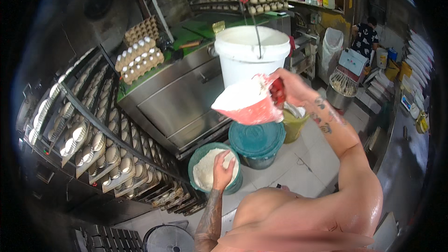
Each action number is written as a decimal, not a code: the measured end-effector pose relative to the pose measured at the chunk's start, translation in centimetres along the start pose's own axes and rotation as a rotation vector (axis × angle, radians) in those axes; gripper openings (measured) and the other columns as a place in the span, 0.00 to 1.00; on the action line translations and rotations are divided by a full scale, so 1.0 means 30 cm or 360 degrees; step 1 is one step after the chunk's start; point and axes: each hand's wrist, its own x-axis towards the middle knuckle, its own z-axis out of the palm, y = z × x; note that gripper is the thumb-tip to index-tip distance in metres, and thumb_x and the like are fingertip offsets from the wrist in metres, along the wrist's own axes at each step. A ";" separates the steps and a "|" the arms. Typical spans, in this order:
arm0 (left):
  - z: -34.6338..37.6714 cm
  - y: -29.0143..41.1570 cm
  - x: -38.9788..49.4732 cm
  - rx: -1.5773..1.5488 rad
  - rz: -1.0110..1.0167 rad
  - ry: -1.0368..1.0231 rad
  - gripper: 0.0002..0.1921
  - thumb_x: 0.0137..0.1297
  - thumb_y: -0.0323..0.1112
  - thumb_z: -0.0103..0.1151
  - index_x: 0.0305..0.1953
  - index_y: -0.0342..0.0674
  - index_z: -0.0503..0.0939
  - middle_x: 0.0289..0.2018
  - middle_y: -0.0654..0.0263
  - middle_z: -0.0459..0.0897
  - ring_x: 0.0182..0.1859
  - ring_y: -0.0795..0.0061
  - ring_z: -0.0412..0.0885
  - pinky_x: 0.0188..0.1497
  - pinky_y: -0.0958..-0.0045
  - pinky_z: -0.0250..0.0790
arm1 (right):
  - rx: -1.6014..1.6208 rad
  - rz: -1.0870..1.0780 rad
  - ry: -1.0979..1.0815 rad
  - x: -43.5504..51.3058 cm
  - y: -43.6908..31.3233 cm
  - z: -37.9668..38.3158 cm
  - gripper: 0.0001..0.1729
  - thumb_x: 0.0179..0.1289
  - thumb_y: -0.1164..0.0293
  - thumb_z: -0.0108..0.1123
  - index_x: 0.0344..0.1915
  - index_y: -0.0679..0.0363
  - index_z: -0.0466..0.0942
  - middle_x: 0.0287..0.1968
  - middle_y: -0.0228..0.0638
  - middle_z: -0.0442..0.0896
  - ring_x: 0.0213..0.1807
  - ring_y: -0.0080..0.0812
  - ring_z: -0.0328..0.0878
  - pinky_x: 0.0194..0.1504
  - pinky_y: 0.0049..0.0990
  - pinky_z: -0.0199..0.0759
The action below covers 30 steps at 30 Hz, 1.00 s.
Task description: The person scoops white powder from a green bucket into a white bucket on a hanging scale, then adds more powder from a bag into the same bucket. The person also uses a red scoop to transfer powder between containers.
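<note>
With my right hand [288, 85] I grip the handle of a red plastic scoop [252, 110], coated and heaped with white powder. The scoop is in front of a white plastic bucket [238, 63] that hangs by its wire bail from a red hook. My left hand [223, 169] is over a green tub [194, 178] of whitish powder, fingers spread and thumb apart; nothing shows in it. Whether its fingertips touch the powder I cannot tell. Beside this tub stands a lidded green bucket [257, 140].
A rack of fluted tins [112, 154] stands at the left. Egg trays [140, 59] sit on a green-topped steel cabinet [175, 105]. An olive bin [294, 126] is behind the lidded bucket. A floor fan [168, 239] lies low. A person [364, 40] is near a mixer [343, 84] at the back right.
</note>
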 end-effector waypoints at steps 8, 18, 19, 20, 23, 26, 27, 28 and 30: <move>0.378 0.631 0.716 0.0840 0.0949 0.0109 0.30 0.64 0.39 0.69 0.67 0.44 0.75 0.71 0.54 0.67 0.64 0.51 0.76 0.75 0.34 0.47 | -0.0196 -0.0389 0.0045 0.041 -0.594 -0.455 0.14 0.69 0.60 0.55 0.31 0.56 0.76 0.29 0.28 0.77 0.25 0.24 0.68 0.31 0.26 0.65; 0.626 0.753 0.998 0.1391 0.0474 0.0362 0.35 0.60 0.41 0.72 0.68 0.46 0.71 0.62 0.56 0.71 0.58 0.53 0.80 0.72 0.17 0.30 | -0.1863 -0.1212 -0.0282 0.538 -0.697 -0.451 0.27 0.68 0.48 0.62 0.37 0.65 0.83 0.26 0.38 0.82 0.29 0.33 0.79 0.32 0.36 0.70; 0.629 0.743 0.984 0.1352 0.0497 0.0362 0.33 0.61 0.40 0.72 0.67 0.46 0.72 0.61 0.56 0.71 0.59 0.53 0.80 0.72 0.17 0.31 | -0.2252 -0.1241 -0.0385 0.566 -0.663 -0.422 0.27 0.65 0.46 0.65 0.38 0.63 0.84 0.29 0.39 0.85 0.33 0.38 0.82 0.35 0.38 0.72; 0.628 0.729 0.963 0.1311 0.0518 0.0363 0.32 0.61 0.38 0.72 0.67 0.46 0.73 0.61 0.56 0.71 0.60 0.53 0.79 0.72 0.17 0.31 | -0.2640 -0.1269 -0.0500 0.590 -0.624 -0.394 0.27 0.61 0.45 0.68 0.39 0.60 0.85 0.33 0.39 0.87 0.37 0.43 0.84 0.37 0.40 0.74; 0.625 0.736 0.911 0.1257 0.0564 0.0427 0.29 0.61 0.35 0.71 0.64 0.47 0.76 0.62 0.57 0.72 0.64 0.53 0.75 0.72 0.17 0.34 | -0.3294 -0.1308 -0.0814 0.645 -0.538 -0.355 0.26 0.54 0.46 0.74 0.38 0.57 0.86 0.34 0.38 0.87 0.40 0.48 0.85 0.44 0.44 0.74; 0.579 0.710 0.878 0.1312 0.0567 0.0448 0.30 0.61 0.35 0.71 0.65 0.48 0.75 0.63 0.57 0.71 0.66 0.55 0.74 0.72 0.17 0.37 | -0.3715 -0.1394 -0.0982 0.662 -0.504 -0.248 0.26 0.52 0.47 0.75 0.39 0.57 0.85 0.32 0.35 0.86 0.39 0.46 0.85 0.47 0.44 0.73; 0.563 0.704 0.880 0.1298 0.0560 0.0433 0.29 0.61 0.35 0.71 0.65 0.48 0.75 0.63 0.58 0.71 0.66 0.55 0.74 0.71 0.17 0.39 | -0.3881 -0.1425 -0.0982 0.659 -0.517 -0.217 0.26 0.52 0.47 0.74 0.41 0.57 0.85 0.32 0.35 0.86 0.39 0.45 0.85 0.48 0.44 0.73; 0.546 0.694 0.881 0.1284 0.0555 0.0418 0.29 0.62 0.36 0.71 0.65 0.48 0.75 0.64 0.58 0.71 0.66 0.56 0.74 0.71 0.18 0.40 | -0.3526 -0.1436 -0.0986 0.671 -0.517 -0.202 0.28 0.55 0.46 0.72 0.42 0.58 0.84 0.34 0.36 0.87 0.40 0.45 0.85 0.49 0.44 0.73; 0.518 0.678 0.884 0.1244 0.0560 0.0394 0.29 0.63 0.36 0.70 0.65 0.48 0.75 0.64 0.59 0.70 0.66 0.56 0.74 0.70 0.18 0.44 | -0.2831 -0.1407 -0.0968 0.726 -0.500 -0.210 0.31 0.61 0.42 0.67 0.45 0.61 0.84 0.39 0.39 0.88 0.43 0.43 0.85 0.50 0.45 0.74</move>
